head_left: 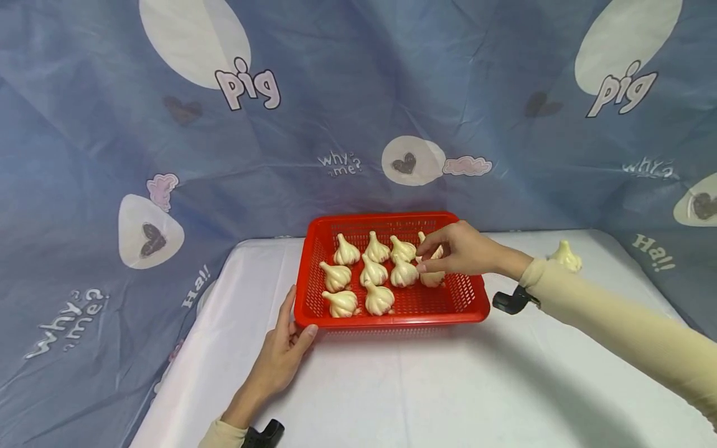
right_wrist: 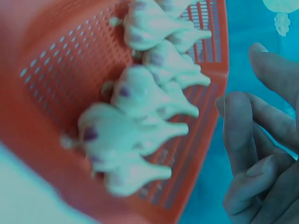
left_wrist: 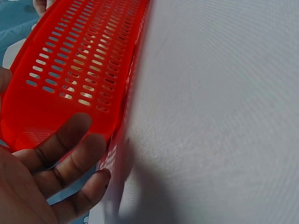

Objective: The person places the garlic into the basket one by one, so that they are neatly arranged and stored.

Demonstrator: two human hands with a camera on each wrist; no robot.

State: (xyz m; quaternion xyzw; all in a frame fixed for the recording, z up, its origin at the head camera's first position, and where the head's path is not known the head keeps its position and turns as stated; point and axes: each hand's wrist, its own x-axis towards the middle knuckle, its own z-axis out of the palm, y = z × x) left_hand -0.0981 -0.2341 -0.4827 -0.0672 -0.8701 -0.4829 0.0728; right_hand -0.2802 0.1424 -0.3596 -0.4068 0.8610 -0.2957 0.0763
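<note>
Several white garlic bulbs (head_left: 372,272) with purplish marks lie in a red plastic basket (head_left: 392,321). My left hand (head_left: 278,358) is at its near left corner, thumb by the front rim and a finger along the left side. The left wrist view shows three fingers (left_wrist: 74,163) loosely extended beside the basket's slotted wall. My right hand (head_left: 462,249) hovers over the right part of the basket, partly covering the garlic there. Its fingers (right_wrist: 238,126) are bent loosely and hold nothing in the right wrist view, apart from the bulbs (right_wrist: 110,133).
One more garlic bulb (head_left: 567,256) lies on the white-covered table (head_left: 392,392), right of the basket, behind the right forearm. A blue printed cloth (head_left: 336,112) hangs behind the table. Each wrist carries a black strapped device (head_left: 511,302).
</note>
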